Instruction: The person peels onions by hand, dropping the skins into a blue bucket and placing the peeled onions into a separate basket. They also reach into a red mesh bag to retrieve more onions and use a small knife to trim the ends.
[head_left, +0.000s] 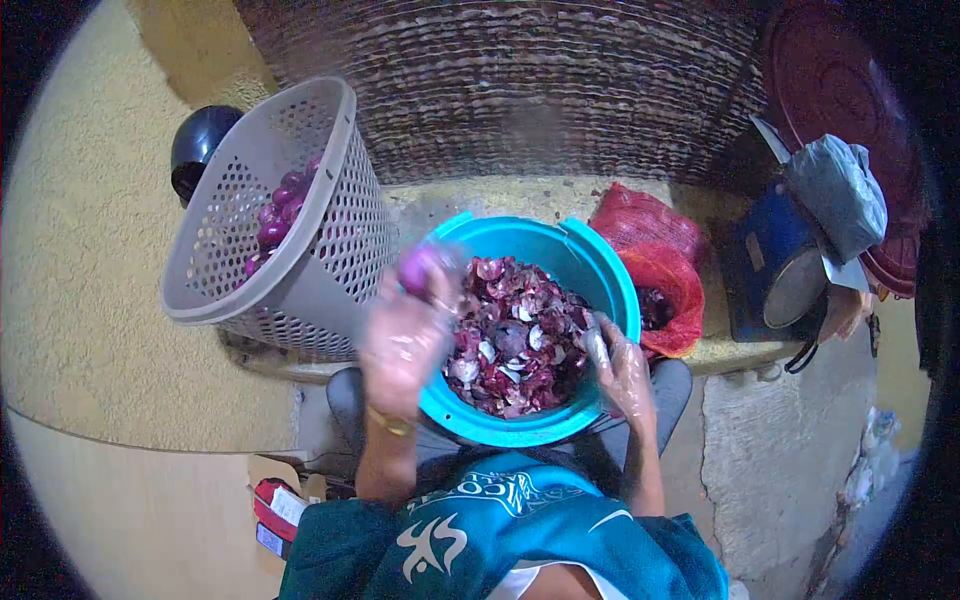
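Observation:
A turquoise tub [530, 432] rests between the person's legs, with onion skins and scraps [515, 335] in it. My left hand [405, 335], blurred by motion, holds a purple onion [420, 268] over the tub's left edge. On the right side of the tub, my right hand [622, 368] is over the scraps, its fingers pointing down and close together; whatever they grip, if anything, is too small to make out. A grey perforated basket [350, 215] leans at the left with several purple onions [280, 215] inside.
Behind the tub's right side lies a red mesh sack [650, 225], its open mouth showing dark onions. Farther right stand a blue container [775, 250] with a grey bag [838, 195] and a dark red lid [840, 90]. A black rounded object [200, 148] is behind the basket.

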